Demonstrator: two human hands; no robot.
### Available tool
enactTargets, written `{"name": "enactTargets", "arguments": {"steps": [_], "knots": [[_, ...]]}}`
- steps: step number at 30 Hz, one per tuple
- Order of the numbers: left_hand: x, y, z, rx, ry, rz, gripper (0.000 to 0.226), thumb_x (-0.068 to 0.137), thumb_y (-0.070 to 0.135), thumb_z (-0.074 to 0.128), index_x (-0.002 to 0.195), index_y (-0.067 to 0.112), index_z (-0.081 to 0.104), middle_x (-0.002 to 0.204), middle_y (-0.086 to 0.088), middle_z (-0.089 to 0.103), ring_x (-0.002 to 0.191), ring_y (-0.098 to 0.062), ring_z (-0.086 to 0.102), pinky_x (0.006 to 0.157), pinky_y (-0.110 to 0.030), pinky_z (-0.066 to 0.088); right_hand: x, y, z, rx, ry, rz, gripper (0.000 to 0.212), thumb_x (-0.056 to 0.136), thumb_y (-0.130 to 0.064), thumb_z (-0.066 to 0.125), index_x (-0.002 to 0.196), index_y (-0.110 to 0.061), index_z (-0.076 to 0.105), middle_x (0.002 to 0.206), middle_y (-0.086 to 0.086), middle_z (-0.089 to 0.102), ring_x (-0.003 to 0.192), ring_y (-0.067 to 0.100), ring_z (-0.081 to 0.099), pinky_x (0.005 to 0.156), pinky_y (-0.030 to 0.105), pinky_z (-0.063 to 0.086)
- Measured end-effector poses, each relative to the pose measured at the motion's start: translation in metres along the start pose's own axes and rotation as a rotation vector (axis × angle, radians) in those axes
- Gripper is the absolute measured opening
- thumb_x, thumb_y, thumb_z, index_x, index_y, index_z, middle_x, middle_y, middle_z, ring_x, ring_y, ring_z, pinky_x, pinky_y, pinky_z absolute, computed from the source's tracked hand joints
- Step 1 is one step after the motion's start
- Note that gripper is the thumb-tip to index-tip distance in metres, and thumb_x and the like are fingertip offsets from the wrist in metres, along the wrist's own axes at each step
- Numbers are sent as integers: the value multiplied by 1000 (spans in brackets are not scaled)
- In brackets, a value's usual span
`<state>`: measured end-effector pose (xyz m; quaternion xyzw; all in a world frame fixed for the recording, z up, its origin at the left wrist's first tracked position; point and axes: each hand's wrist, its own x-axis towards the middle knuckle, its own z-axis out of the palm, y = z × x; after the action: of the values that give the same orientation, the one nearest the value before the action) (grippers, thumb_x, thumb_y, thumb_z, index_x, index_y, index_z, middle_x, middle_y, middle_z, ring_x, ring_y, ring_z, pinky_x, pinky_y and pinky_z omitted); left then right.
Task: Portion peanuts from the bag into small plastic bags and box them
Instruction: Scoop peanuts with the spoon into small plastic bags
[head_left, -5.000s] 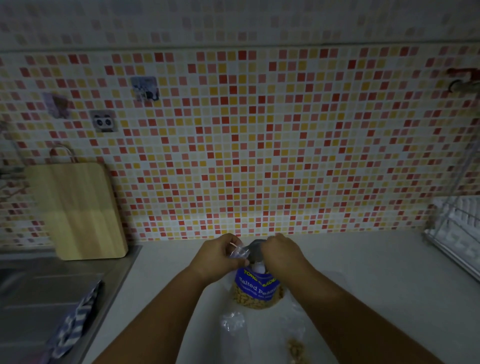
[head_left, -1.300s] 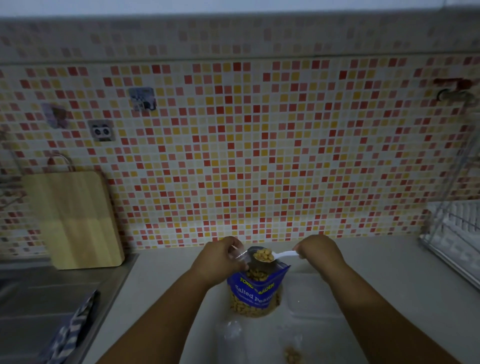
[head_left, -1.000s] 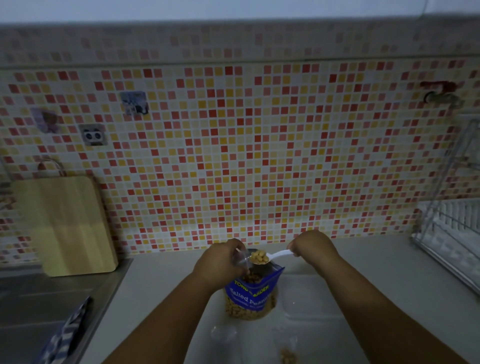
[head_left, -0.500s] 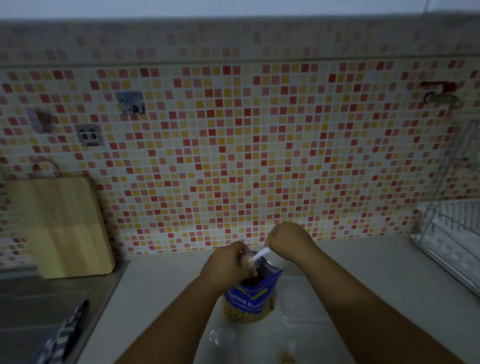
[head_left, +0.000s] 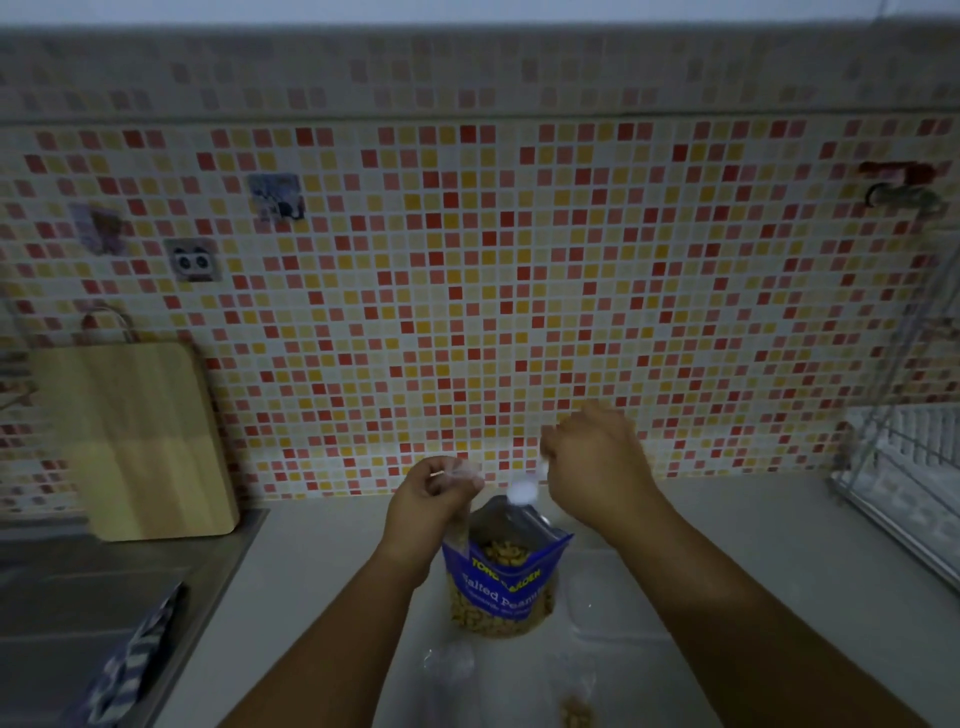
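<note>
So the peanut bag (head_left: 506, 577) stands open on the counter (head_left: 311, 571), lower center. Left hand (head_left: 431, 499) pinches a small clear bag (head_left: 462, 470) just above it, and right hand (head_left: 592, 462) has its fingers curled round a spoon (head_left: 522, 491) over the opening.

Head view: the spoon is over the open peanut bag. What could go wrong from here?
1. The peanut bag stands upright on the counter with no hand plainly steadying it. A knock from the spoon in the right hand could tip it and spill its peanuts.
2. The left hand pinches the small plastic bag by a crumpled top, so its mouth looks narrow. Spooned peanuts may miss it and scatter on the counter.
</note>
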<state>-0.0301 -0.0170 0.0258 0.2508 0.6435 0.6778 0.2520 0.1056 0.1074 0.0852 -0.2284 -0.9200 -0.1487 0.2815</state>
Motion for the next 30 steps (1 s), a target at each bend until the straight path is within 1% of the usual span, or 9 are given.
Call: {"name": "enactTargets", "arguments": {"steps": [4,7,11,14,17,21,23,25,30], "knots": [[-10,3,-1,-145,-29,-5,24,82,9,68,103,15,60,94,1,68,85,-10,64,64,-17,51,-28,-20,29,8,-485,32,24,85,-23,53,101,-16,69,102,4,67,109,25,49,92,32,34],[-16,1,-1,-173,-41,-18,22,82,10,68,99,20,60,98,-1,68,91,-15,64,71,-24,51,-38,-28,31,33,-488,85,25,89,-30,54,110,-23,67,110,-1,65,116,23,44,97,35,31],[-27,-1,2,-172,-59,-45,32,78,12,73,105,15,58,101,-6,69,94,-20,67,74,-28,53,-44,-48,15,662,-389,330,28,78,-42,67,104,-33,63,103,-13,61,105,11,46,90,29,41],[-40,-5,6,-165,-112,-62,40,75,12,75,111,9,57,102,-10,71,91,-20,70,74,-27,56,-60,-62,6,1022,-358,452,25,76,-32,74,95,-33,57,82,-22,59,81,-6,56,68,5,45],[-53,-11,13,-170,-184,-85,44,73,10,77,111,7,56,103,-11,71,92,-20,71,74,-25,57,-78,-64,6,1068,-283,517,16,83,-19,66,83,-33,57,74,-20,60,71,-4,58,59,2,41],[-66,-26,16,-209,-265,-141,41,74,14,75,110,6,59,105,-14,71,95,-24,68,81,-30,55,-105,-59,18,1211,-269,675,7,84,-11,63,81,-16,67,82,7,72,80,20,68,75,33,54],[-72,-40,15,-207,-304,-206,32,81,20,68,109,5,63,103,-16,70,93,-30,66,83,-36,52,-119,-56,23,1319,-272,747,15,83,-3,62,74,-13,66,69,3,70,67,18,64,65,27,52],[-78,-56,14,-187,-273,-270,20,89,18,60,101,4,67,91,-18,65,78,-26,59,73,-33,48,-131,-54,28,1426,-291,808,25,83,7,58,67,-12,61,53,-3,62,53,12,54,53,17,45],[-85,-84,17,-75,-198,-364,13,89,15,59,93,4,65,74,-12,58,54,-13,51,51,-20,46,-154,-53,46,1413,-398,941,21,86,-2,59,67,-12,61,50,-3,58,47,12,47,48,23,41]]}}
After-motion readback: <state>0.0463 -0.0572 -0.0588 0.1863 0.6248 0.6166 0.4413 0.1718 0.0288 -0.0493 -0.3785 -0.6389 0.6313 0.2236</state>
